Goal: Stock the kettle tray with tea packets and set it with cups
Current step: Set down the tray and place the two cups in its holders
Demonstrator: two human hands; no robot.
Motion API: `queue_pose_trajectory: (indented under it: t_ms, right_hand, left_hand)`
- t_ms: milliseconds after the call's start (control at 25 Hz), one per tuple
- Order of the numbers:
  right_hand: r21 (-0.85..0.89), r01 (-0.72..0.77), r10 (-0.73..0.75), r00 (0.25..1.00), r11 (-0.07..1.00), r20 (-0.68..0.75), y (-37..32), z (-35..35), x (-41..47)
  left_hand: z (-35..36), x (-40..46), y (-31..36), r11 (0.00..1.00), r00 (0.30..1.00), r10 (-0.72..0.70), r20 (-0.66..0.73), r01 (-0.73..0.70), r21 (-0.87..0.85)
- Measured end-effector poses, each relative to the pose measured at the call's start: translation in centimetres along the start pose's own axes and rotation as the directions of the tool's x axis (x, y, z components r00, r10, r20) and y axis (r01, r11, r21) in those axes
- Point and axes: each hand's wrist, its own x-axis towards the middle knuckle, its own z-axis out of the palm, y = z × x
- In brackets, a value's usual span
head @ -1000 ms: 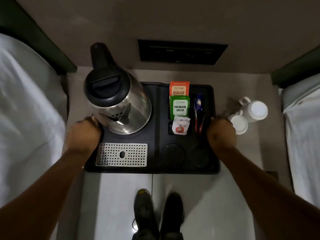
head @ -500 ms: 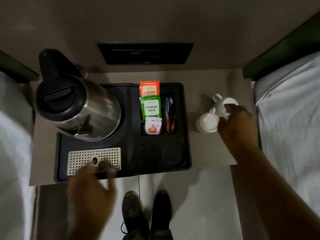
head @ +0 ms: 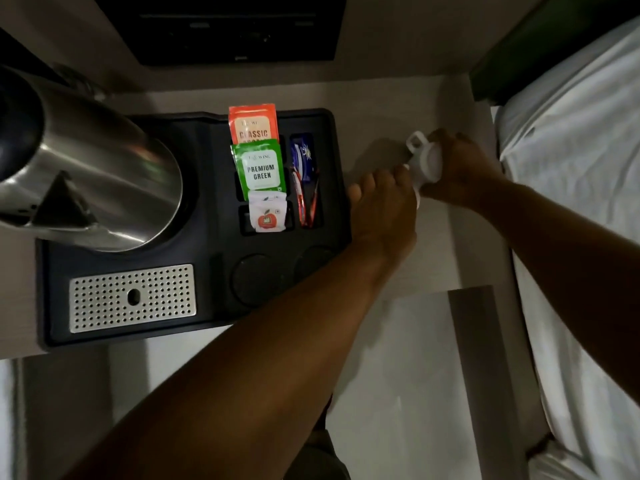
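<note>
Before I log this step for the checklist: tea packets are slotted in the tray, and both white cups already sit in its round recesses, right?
Not quite. The head view shows the tea packets slotted in the tray, but its round recesses are empty; both hands are on the white cups on the tabletop beside it.

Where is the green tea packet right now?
In the head view, the green tea packet stands in the tray's middle slots, between the orange packet behind and the apple packet in front.

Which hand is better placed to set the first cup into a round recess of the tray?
Probably the left hand: it covers the nearer cup right beside the tray, close to the empty round recesses. The right hand holds the farther cup.
</note>
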Motion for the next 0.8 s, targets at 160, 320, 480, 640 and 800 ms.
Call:
queue_pose_trajectory:
  t_ms: [160, 320, 480, 640, 800]
  right_hand:
    - [0.234, -0.044, 0.105, 0.961, 0.971, -0.256, -3.1, 0.7, -7.2]
    - [0.356, 0.028, 0.029, 0.988, 0.934, -0.153, -11.0, 5.5, -15.9]
    - [0.198, -0.006, 0.018, 0.998, 0.98, -0.056, -14.5, 8.8, -16.9]
    - [0.137, -0.032, 0.038, 0.998, 0.99, -0.045, -14.3, 9.8, -16.1]
    - [0.118, -0.054, 0.057, 0.998, 0.992, -0.016, -14.6, 10.9, -16.4]
  left_hand:
    - [-2.7, -5.7, -3.5, 0.987, 0.993, -0.022, -0.119, 0.003, -0.159]
    - [-4.3, -14.5, -11.0, 0.958, 0.943, -0.249, -0.221, 0.206, -0.201]
    - [-3.8, -15.9, -14.6, 0.945, 0.941, -0.315, -0.121, 0.298, -0.138]
    - [-2.6, -15.9, -15.4, 0.951, 0.953, -0.287, -0.101, 0.271, -0.149]
    - [-2.2, -16.0, -15.3, 0.952, 0.95, -0.289, -0.117, 0.272, -0.142]
